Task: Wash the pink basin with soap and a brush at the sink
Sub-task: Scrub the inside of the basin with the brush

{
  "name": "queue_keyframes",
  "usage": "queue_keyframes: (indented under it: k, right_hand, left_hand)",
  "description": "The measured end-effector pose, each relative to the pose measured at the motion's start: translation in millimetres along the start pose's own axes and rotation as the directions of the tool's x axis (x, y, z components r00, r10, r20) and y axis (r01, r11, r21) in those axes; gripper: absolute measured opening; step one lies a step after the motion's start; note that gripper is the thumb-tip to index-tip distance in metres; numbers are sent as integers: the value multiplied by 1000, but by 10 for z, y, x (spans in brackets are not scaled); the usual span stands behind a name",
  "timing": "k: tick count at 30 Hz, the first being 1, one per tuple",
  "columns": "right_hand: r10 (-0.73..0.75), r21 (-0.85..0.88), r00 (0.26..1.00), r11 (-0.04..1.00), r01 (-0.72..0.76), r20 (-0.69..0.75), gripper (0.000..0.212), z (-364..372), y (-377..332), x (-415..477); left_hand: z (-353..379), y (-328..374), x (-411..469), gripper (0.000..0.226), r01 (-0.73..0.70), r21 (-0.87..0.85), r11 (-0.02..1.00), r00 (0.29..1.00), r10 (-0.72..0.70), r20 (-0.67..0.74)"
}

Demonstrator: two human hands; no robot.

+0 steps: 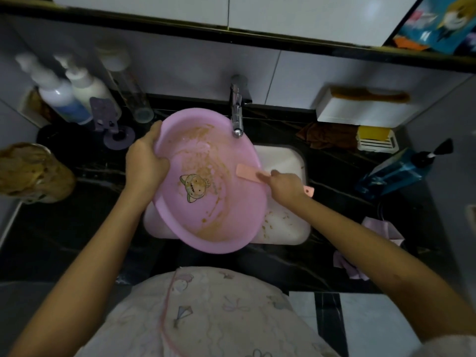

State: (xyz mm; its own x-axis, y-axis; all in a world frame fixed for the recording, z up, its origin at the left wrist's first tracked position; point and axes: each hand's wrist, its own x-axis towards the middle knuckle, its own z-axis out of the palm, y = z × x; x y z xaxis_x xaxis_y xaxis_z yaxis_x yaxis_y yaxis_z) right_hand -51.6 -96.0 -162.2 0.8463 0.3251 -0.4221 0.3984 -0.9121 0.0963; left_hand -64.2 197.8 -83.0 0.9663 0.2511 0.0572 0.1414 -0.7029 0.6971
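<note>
Soiled pink basin (pixel 211 181) tilted over sink (pixel 291 228) — pink brush (pixel 248 172) inside

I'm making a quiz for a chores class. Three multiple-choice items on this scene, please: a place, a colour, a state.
1. The blue pump bottle sits: A) on the floor B) on the counter right of the sink C) under the faucet.
2. The brush in the right hand is: A) green B) black C) pink.
3. The pink basin inside is: A) smeared brown B) spotless C) full of foam.
Answers: B, it sits on dark counter past the sink's right edge; C, its pink head shows against the basin; A, brown streaks cover its bottom.
</note>
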Motion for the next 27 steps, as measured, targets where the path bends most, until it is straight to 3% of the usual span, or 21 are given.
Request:
queue_keyframes:
  k: [2,4,5,7,8,9,10,12,14,15,17,20,22,25,27]
  right_hand:
    - [-18,85,993,996,8,120,48,77,-118,-159]
    - [-101,329,960,944,10,260,41,135,-374,-322]
    - [-177,520,936,854,-8,304,37,135,-523,-399]
    - [-304,820,894,561,-110,328,36,67,-753,-544]
    - [-336,876,881,456,-158,333,41,9,-804,-586]
    - [-360,887,870,431,-165,337,45,-25,-804,-595]
    - [-376,875,866,467,-130,330,45,-29,-772,-562]
    - [-317,764,885,642,-65,341,35,4,-633,-394]
    - [-52,473,945,874,-114,324,33,55,-457,-173]
    - [78,285,965,947,-150,250,36,77,-375,-75]
    - [178,113,983,977,-183,54,44,65,-262,49]
    - [216,174,975,963,-204,-54,44,50,-261,109]
    - [195,220,976,952,-211,92,38,101,-378,45]
    - [-46,258,915,964,-65,401,40,89,-691,-132]
    - [-102,297,882,954,-45,461,36,40,-809,-174]
  left_hand:
    - [13,2,-26,77,9,-41,999,999,-10,-37]
    - [29,-14,-27,75,7,-72,997,999,-10,-45]
    - [39,-15,-23,75,-6,-79,997,999,2,-51]
    - [52,-1,-13,74,-21,-83,996,998,16,-58]
    - [54,2,-12,73,-18,-83,996,998,13,-60]
    - [51,-6,-17,73,-20,-82,996,998,15,-61]
    - [50,-24,-19,73,-26,-85,996,998,22,-58]
    - [39,-82,-11,74,-30,-94,995,999,26,-40]
    - [34,-114,1,75,-18,-102,995,1000,16,-21]
    - [34,-109,4,75,-17,-108,994,1000,15,-13]
    - [34,-93,8,75,-30,-129,991,1000,30,-3]
    - [32,-171,52,76,-34,-147,989,999,32,-18]
    - [56,-232,74,75,-16,-160,987,999,9,-44]
    - [78,-280,78,75,-28,-162,986,998,17,-68]
    - [80,-319,90,75,-34,-174,984,997,22,-67]
